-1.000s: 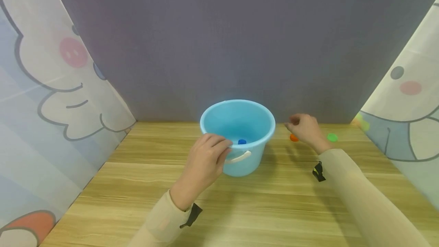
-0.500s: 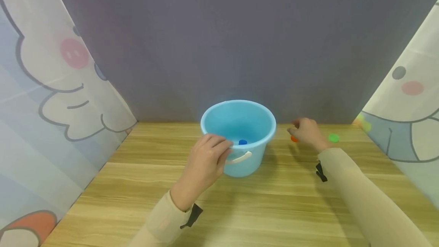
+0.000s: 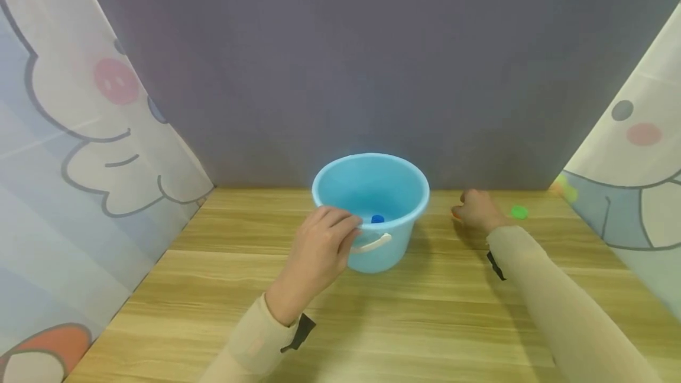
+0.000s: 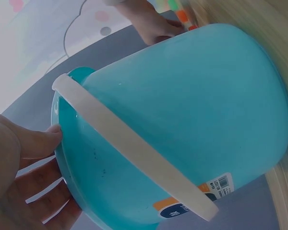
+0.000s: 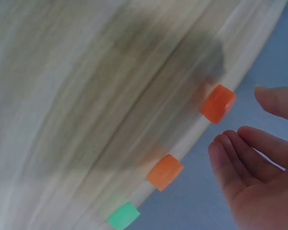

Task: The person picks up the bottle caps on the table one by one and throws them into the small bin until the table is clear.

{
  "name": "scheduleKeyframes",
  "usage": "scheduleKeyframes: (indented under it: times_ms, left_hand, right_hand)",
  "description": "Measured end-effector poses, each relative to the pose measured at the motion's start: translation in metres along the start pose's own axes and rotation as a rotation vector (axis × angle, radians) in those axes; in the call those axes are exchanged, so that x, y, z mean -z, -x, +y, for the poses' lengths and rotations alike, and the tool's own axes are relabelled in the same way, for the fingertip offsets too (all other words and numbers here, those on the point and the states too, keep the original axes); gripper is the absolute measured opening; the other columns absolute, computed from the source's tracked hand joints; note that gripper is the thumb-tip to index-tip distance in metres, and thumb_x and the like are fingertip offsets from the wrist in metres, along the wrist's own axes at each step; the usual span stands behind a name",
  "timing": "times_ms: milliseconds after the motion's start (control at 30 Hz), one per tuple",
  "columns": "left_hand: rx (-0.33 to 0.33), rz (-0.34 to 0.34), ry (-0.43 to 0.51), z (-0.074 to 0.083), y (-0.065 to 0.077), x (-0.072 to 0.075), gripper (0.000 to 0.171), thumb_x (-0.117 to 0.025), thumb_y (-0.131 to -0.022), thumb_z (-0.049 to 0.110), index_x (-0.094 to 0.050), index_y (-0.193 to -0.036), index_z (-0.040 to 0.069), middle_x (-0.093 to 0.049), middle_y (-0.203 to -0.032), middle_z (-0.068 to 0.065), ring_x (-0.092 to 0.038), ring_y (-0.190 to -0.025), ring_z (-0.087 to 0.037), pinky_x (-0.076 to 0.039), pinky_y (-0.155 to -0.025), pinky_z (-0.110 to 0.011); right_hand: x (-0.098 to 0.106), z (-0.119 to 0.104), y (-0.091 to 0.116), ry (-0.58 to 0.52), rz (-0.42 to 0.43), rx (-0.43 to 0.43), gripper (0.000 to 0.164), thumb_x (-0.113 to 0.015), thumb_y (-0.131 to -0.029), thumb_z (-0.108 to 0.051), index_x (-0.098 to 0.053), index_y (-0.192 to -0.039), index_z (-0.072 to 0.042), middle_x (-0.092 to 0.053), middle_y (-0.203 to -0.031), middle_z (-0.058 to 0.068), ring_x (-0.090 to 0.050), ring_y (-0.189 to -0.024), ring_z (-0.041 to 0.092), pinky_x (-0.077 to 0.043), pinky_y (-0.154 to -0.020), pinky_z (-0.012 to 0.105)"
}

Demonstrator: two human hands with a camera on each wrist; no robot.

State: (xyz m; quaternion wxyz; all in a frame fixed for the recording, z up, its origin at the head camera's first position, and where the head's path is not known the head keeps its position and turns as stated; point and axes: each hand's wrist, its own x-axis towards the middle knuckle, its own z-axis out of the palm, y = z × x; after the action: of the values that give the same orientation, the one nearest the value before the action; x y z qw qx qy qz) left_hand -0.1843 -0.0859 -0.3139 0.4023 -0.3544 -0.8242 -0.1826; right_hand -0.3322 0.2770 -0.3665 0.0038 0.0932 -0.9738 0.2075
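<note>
A light blue plastic bucket stands upright on the wooden table. My left hand grips its near rim, thumb on the outer side and fingers over the edge, as the left wrist view shows. The white handle hangs down along the wall. Inside the bucket lies a small blue cap-like piece. To the bucket's right, my right hand hovers low with thumb and fingers apart, nothing between them. Beside its fingertips are a red-orange cap-like piece and a lighter orange one.
A green cap-like piece lies right of my right hand, in line with the orange ones. Behind the table rises a grey panel. Cartoon-printed sheets flank both sides.
My right hand has moved down and slightly right, over the orange pieces, covering most of them in the head view. My left hand and the bucket have stayed in place.
</note>
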Motion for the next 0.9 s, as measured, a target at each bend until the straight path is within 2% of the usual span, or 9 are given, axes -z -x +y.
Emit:
scheduleKeyframes:
  times_ms: [100, 167, 433, 633, 900]
  left_hand:
    - [0.005, 0.002, 0.000, 0.000, 0.000, 0.000, 0.013, -0.081, -0.085, 0.005, -0.077, -0.098, 0.008, -0.073, -0.096, -0.003, -0.063, -0.093, -0.024, -0.054, -0.082, -0.036]
    - [0.004, 0.001, 0.004, 0.000, -0.001, 0.000, 0.014, -0.081, -0.085, 0.005, -0.077, -0.098, 0.008, -0.073, -0.096, -0.003, -0.063, -0.093, -0.024, -0.055, -0.082, -0.037]
    - [0.008, -0.009, 0.014, -0.001, 0.000, 0.000, 0.013, -0.080, -0.086, 0.004, -0.077, -0.098, 0.008, -0.073, -0.096, -0.003, -0.063, -0.093, -0.025, -0.054, -0.083, -0.037]
    - [0.007, -0.014, 0.016, 0.000, -0.001, 0.001, 0.013, -0.079, -0.086, 0.004, -0.077, -0.099, 0.008, -0.073, -0.097, -0.003, -0.063, -0.094, -0.024, -0.054, -0.083, -0.037]
    - [0.003, -0.006, 0.006, 0.001, -0.001, 0.001, 0.013, -0.080, -0.086, 0.004, -0.077, -0.098, 0.008, -0.073, -0.096, -0.003, -0.063, -0.093, -0.024, -0.054, -0.082, -0.036]
  right_hand:
    - [-0.004, 0.003, -0.003, 0.014, -0.007, -0.009, 0.026, -0.059, -0.094, -0.017, -0.059, -0.088, 0.008, -0.061, -0.088, 0.025, -0.059, -0.079, 0.038, -0.052, -0.070, 0.050]
    - [-0.006, 0.004, -0.005, 0.030, -0.031, -0.028, 0.022, -0.058, -0.095, -0.017, -0.056, -0.084, 0.002, -0.055, -0.081, 0.015, -0.052, -0.073, 0.030, -0.047, -0.066, 0.045]
    - [-0.013, 0.009, -0.007, 0.057, -0.049, -0.044, 0.020, -0.061, -0.095, -0.012, -0.059, -0.095, 0.008, -0.061, -0.090, 0.020, -0.056, -0.080, 0.033, -0.051, -0.074, 0.048]
    - [-0.011, 0.008, -0.006, 0.060, -0.049, -0.043, 0.018, -0.064, -0.092, -0.011, -0.060, -0.086, 0.005, -0.061, -0.083, 0.016, -0.055, -0.076, 0.031, -0.051, -0.070, 0.046]
    - [-0.007, 0.006, -0.001, 0.014, -0.018, -0.035, 0.016, -0.061, -0.090, -0.010, -0.057, -0.078, 0.000, -0.057, -0.076, 0.013, -0.052, -0.071, 0.029, -0.048, -0.066, 0.043]
